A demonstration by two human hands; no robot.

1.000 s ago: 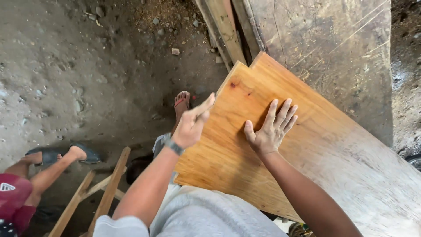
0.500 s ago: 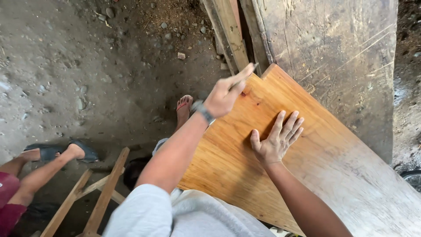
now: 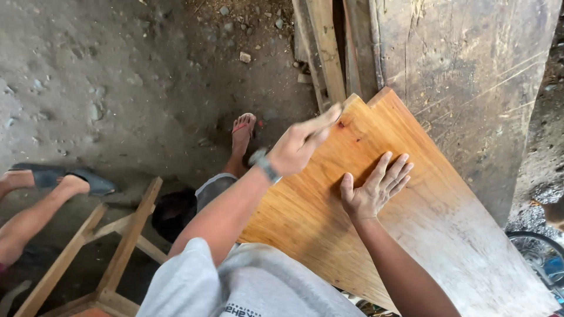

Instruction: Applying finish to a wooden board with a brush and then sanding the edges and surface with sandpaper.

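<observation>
A varnished orange-brown wooden board with a stepped notch at its far corner lies slanting across a grey, weathered plank surface. My right hand rests flat on the board with its fingers spread. My left hand, a watch on its wrist, is stretched toward the board's left edge near the notched corner. Its thumb and fingers are pinched together on a small thin thing, and what that thing is cannot be made out.
Below is dirt ground with small stones and my foot in a red-strapped sandal. A bare wooden frame stands at lower left. Another person's leg and dark sandal reach in from the left. Wooden laths lean at the top. A wheel shows at lower right.
My left hand swept up along the board's left edge to the notched corner, then drew back slightly. My right hand stayed flat on the board. The view shifted a little.
</observation>
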